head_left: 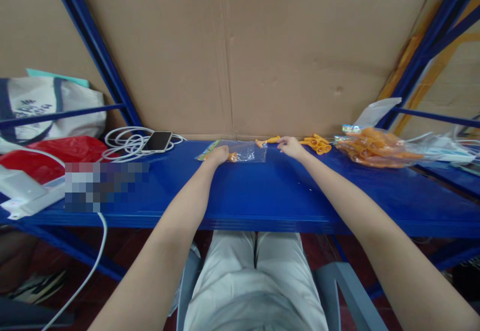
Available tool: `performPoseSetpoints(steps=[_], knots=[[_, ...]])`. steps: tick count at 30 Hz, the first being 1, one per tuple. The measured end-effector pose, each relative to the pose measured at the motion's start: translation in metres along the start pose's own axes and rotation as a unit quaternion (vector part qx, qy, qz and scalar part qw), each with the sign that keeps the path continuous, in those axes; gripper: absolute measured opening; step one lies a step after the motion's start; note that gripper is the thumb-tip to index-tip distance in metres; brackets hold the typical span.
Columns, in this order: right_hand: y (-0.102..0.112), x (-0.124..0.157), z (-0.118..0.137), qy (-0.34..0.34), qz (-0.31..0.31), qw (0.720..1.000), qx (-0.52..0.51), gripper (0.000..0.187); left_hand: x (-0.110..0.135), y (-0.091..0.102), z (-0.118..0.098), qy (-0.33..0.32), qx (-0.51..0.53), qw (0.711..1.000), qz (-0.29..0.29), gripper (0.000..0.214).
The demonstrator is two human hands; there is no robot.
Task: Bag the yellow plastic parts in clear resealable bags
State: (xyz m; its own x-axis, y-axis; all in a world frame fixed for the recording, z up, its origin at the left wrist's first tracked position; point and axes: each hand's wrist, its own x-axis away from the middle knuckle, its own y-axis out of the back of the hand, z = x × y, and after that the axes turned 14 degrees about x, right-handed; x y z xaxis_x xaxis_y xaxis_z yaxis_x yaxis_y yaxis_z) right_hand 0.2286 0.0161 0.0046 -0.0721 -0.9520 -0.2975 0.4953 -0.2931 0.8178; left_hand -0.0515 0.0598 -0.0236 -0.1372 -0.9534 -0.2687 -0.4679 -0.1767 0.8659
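My left hand [218, 155] rests closed on the left part of a clear plastic bag [245, 151] that lies on the blue shelf [262, 191]; an orange piece shows inside the bag by my fingers. My right hand [290, 146] pinches the end of an orange plastic piece [267, 141] just right of the bag. A small heap of loose orange pieces [318, 144] lies directly right of that hand.
A full bag of orange pieces [375, 147] and other clear bags [442, 148] lie at the right. A phone [157, 141] on coiled white cable [125, 143], a red bag [56, 153] and a tote bag [45, 108] sit at the left. Cardboard [262, 56] backs the shelf.
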Motion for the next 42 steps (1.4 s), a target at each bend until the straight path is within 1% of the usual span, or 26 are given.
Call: performPoseSetpoints(steps=[2, 3, 6, 8, 11, 15, 18, 20, 23, 26, 30, 34, 37, 42], knots=[[-0.001, -0.006, 0.001, 0.031, 0.024, 0.994, 0.098, 0.033, -0.001, 0.001, -0.001, 0.028, 0.003, 1.0, 0.008, 0.042], [-0.001, -0.009, 0.001, 0.053, 0.038, 0.987, 0.147, 0.035, -0.002, 0.002, -0.002, 0.042, 0.005, 0.999, 0.011, 0.041], [-0.002, -0.016, 0.006, 0.11, 0.07, 0.955, 0.265, 0.043, -0.002, 0.003, -0.003, 0.072, 0.009, 0.997, -0.004, 0.044], [-0.003, -0.021, 0.01, 0.116, 0.077, 0.936, 0.322, 0.048, -0.001, 0.004, -0.003, 0.094, 0.018, 0.995, -0.024, 0.045], [-0.005, -0.029, 0.018, 0.094, 0.092, 0.919, 0.372, 0.052, 0.003, 0.007, -0.004, 0.118, 0.023, 0.992, -0.047, 0.045], [-0.01, -0.042, 0.023, 0.057, 0.099, 0.918, 0.38, 0.059, 0.008, 0.012, -0.007, 0.134, 0.024, 0.989, -0.057, 0.047], [-0.017, -0.05, 0.021, 0.041, 0.103, 0.92, 0.376, 0.065, 0.01, 0.015, -0.01, 0.143, 0.045, 0.987, -0.061, 0.049], [-0.021, -0.051, 0.019, 0.032, 0.111, 0.919, 0.378, 0.067, 0.012, 0.016, -0.012, 0.156, 0.059, 0.984, -0.066, 0.049], [-0.024, -0.05, 0.014, 0.039, 0.108, 0.915, 0.386, 0.064, 0.016, 0.019, -0.015, 0.179, 0.067, 0.979, -0.076, 0.044], [-0.024, -0.047, 0.01, 0.051, 0.093, 0.914, 0.392, 0.063, 0.02, 0.022, -0.018, 0.19, 0.06, 0.976, -0.092, 0.04], [-0.019, -0.048, 0.011, 0.047, 0.086, 0.908, 0.407, 0.056, 0.025, 0.025, -0.022, 0.196, 0.053, 0.975, -0.095, 0.04], [-0.01, -0.045, 0.013, 0.023, 0.093, 0.898, 0.43, 0.046, 0.027, 0.024, -0.026, 0.188, 0.048, 0.977, -0.089, 0.042], [-0.001, -0.037, 0.011, 0.003, 0.094, 0.893, 0.44, 0.043, 0.028, 0.023, -0.028, 0.174, 0.039, 0.98, -0.084, 0.044], [0.016, -0.014, 0.002, 0.005, 0.085, 0.884, 0.46, 0.044, 0.027, 0.018, -0.027, 0.151, 0.041, 0.984, -0.085, 0.041]])
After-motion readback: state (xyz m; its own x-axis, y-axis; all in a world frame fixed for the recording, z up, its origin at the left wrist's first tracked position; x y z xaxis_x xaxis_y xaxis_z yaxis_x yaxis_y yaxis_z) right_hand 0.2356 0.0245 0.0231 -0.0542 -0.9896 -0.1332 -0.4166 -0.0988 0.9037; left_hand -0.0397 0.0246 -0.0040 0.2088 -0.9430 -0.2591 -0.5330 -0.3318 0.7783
